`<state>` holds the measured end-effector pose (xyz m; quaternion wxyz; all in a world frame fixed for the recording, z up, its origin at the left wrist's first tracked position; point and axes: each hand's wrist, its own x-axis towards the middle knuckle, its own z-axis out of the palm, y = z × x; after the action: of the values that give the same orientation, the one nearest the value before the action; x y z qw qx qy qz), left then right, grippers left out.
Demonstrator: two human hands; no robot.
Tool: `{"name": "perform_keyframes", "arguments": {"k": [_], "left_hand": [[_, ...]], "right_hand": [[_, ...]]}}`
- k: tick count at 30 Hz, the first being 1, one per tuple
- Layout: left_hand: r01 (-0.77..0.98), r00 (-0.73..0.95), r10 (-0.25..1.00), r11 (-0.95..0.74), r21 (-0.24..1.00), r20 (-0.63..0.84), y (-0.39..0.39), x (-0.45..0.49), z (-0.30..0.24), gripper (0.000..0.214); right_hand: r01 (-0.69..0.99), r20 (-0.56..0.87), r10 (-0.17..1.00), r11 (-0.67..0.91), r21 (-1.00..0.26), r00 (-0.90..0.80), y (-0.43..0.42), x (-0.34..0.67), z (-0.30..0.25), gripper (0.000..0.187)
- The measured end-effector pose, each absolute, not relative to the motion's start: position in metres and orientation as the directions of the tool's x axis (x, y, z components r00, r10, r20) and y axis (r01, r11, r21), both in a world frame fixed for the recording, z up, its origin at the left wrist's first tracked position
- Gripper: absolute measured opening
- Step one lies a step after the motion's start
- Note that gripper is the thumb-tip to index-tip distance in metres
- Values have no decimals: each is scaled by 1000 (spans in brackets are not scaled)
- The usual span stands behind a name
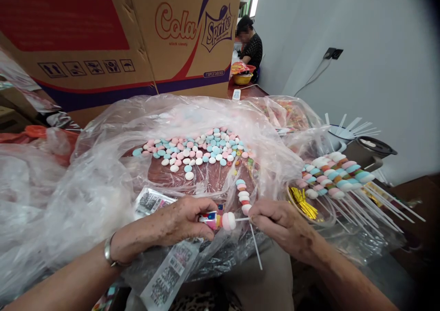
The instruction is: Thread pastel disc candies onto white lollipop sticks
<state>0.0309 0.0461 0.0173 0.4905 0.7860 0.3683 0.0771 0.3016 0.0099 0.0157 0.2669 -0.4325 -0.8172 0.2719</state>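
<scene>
My left hand (180,219) is closed around a small printed wrapper (209,219) that covers one end of a candy skewer (228,221). Pink and white candies stick out of the wrapper, pointing right. My right hand (283,224) pinches the white stick of this same skewer. Just beyond the right hand lies a second candy skewer (243,195), with pink, white and blue pieces and its stick (256,249) pointing toward me. A flat silver printed wrapper (153,202) rests behind my left wrist, and another wrapper (172,269) lies nearer to me.
Loose pastel candies (199,150) lie on crumpled clear plastic (103,164). Finished-looking skewers (335,173) are piled at right beside gold twist ties (302,203). Behind them stand a cup of sticks (338,136) and a dark mug (371,152). A large carton (178,72) blocks the back; a person (252,47) sits beyond.
</scene>
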Motion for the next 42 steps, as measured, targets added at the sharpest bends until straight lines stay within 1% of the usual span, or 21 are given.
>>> {"name": "perform_keyframes", "arguments": {"k": [2, 4, 6, 8, 11, 13, 15, 18, 21, 23, 25, 27, 29, 32, 35, 38, 42], "left_hand": [[469, 752, 625, -284, 836, -209, 45, 35, 16, 34], [437, 771, 611, -303, 847, -179, 43, 40, 14, 32], [408, 770, 619, -295, 864, -152, 42, 44, 13, 30], [390, 753, 641, -249, 887, -151, 41, 46, 14, 30], [442, 710, 667, -172, 881, -226, 39, 43, 20, 37], [508, 680, 676, -155, 847, -284, 37, 39, 26, 42], [546, 663, 673, -136, 826, -328, 37, 35, 30, 42], [523, 678, 641, -76, 849, -361, 37, 32, 32, 37], [470, 703, 606, -2, 883, -372, 37, 35, 28, 32], [447, 712, 596, 21, 894, -370, 37, 40, 25, 30], [437, 719, 596, 11, 899, -357, 36, 44, 22, 28], [437, 719, 601, 0, 900, -349, 35, 45, 21, 30], [448, 704, 593, 57, 892, -391, 35, 44, 21, 35], [462, 687, 522, 223, 858, -506, 35, 39, 23, 44], [451, 699, 448, 328, 830, -557, 38, 33, 22, 49], [424, 714, 421, 376, 824, -560, 40, 31, 19, 48], [446, 738, 351, 386, 807, -576, 43, 32, 20, 46]], "right_hand": [[554, 187, 856, 462, -693, -481, 9, 294, 11, 23], [542, 214, 852, 477, -691, -477, 8, 285, 8, 22], [532, 272, 828, 531, -659, -490, 9, 277, 6, 22], [521, 346, 786, 605, -602, -513, 11, 274, 6, 24], [529, 408, 751, 657, -536, -519, 14, 277, 9, 25], [541, 418, 755, 655, -529, -505, 16, 282, 12, 25], [548, 412, 760, 648, -529, -503, 17, 286, 15, 24], [546, 400, 747, 662, -513, -530, 18, 286, 17, 26], [498, 398, 695, 712, -495, -598, 18, 280, 13, 26], [451, 422, 648, 753, -480, -634, 18, 275, 9, 25], [421, 461, 619, 779, -465, -636, 18, 271, 6, 25], [420, 494, 613, 787, -453, -616, 20, 270, 6, 24], [439, 504, 614, 789, -431, -607, 22, 272, 8, 23], [472, 498, 591, 807, -355, -635, 27, 277, 12, 25], [485, 507, 557, 828, -281, -658, 31, 280, 11, 24], [484, 552, 517, 847, -220, -654, 33, 282, 10, 21], [461, 597, 452, 875, -150, -663, 34, 287, 14, 18]]}}
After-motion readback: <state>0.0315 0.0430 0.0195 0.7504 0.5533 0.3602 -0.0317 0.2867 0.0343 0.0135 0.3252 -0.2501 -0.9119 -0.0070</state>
